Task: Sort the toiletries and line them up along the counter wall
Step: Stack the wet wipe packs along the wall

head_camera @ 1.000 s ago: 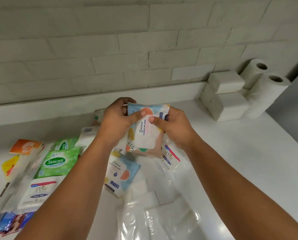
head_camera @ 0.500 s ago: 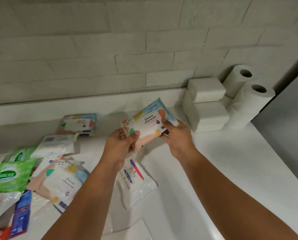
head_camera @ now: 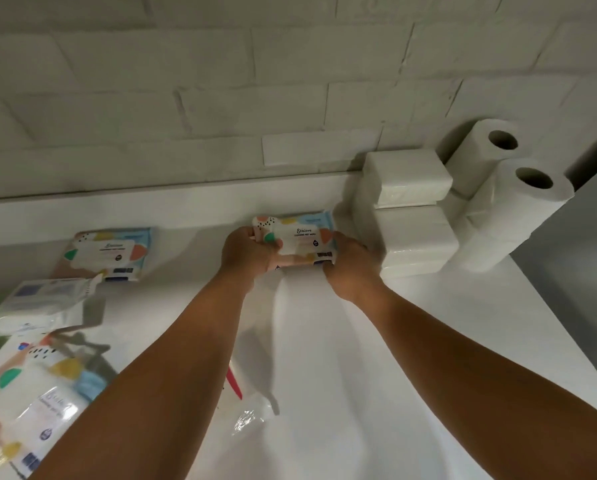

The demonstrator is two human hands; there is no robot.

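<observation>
A matching wipes pack (head_camera: 108, 252) leans at the wall (head_camera: 220, 98) on the left, and the step in hand looks to be adding another to the row. Both arms reach forward: the left hand (head_camera: 246, 252) grips the left end of the second wipes pack (head_camera: 298, 237) and the right hand (head_camera: 350, 268) grips its right end, at the wall's foot just beside the stacked tissue packs (head_camera: 407, 216). Next it likely needs seating squarely on the tabletop (head_camera: 359, 341) before release.

A pastel-patterned wet-wipes pack (head_camera: 298, 235), label up, is at the counter wall (head_camera: 186, 209) just beside stacked white tissue packs (head_camera: 411, 209).
</observation>
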